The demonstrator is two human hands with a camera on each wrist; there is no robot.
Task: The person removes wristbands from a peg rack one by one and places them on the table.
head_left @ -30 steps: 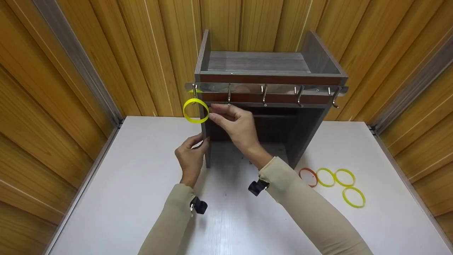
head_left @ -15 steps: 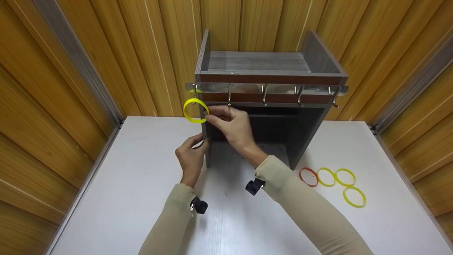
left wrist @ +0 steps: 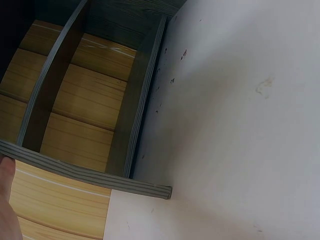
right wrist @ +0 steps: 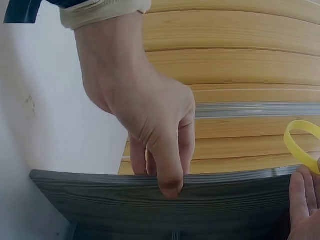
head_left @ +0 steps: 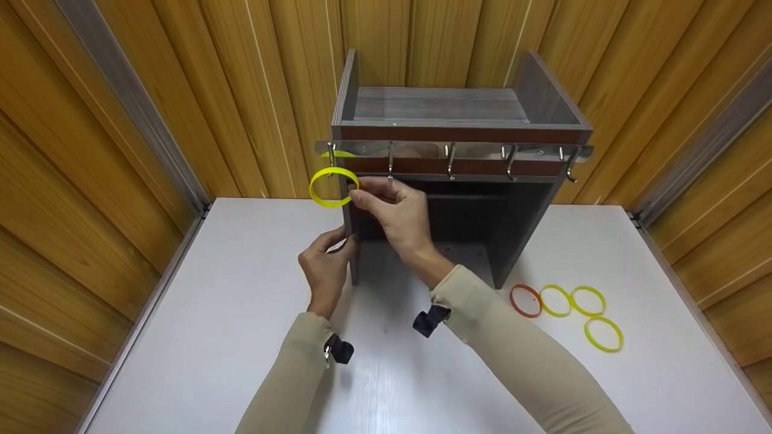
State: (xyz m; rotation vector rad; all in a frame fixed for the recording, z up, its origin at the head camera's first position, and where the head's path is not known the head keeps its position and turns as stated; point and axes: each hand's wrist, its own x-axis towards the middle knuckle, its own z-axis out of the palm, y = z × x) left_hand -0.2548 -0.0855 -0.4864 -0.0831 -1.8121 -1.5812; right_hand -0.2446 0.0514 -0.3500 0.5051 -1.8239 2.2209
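My right hand (head_left: 401, 220) pinches a yellow silicone wristband (head_left: 333, 205) at its right side, thumb and forefinger together. The band is by the leftmost hook (head_left: 331, 155) of the metal hook rail (head_left: 422, 150); whether it hangs on that hook, I cannot tell. Behind the hook a yellow arc shows against the rail, perhaps a reflection. Lower down, my left hand (head_left: 327, 265) grips the left side panel of a grey wooden shelf (head_left: 440, 107). In the right wrist view, the left thumb (right wrist: 171, 182) lies on the panel's inner face, with the fingers behind it.
Right of the shelf, several wristbands lie on the white table (head_left: 241, 289): one red wristband (head_left: 512, 296) and yellow wristbands (head_left: 603, 349) beside it. More hooks (head_left: 450, 163) line the rail to the right. Wood-patterned walls (head_left: 253, 90) close in the back and sides.
My right hand has shifted slightly left, and the yellow wristband has turned a little, now looking wider. The left hand has kept its place on the panel.
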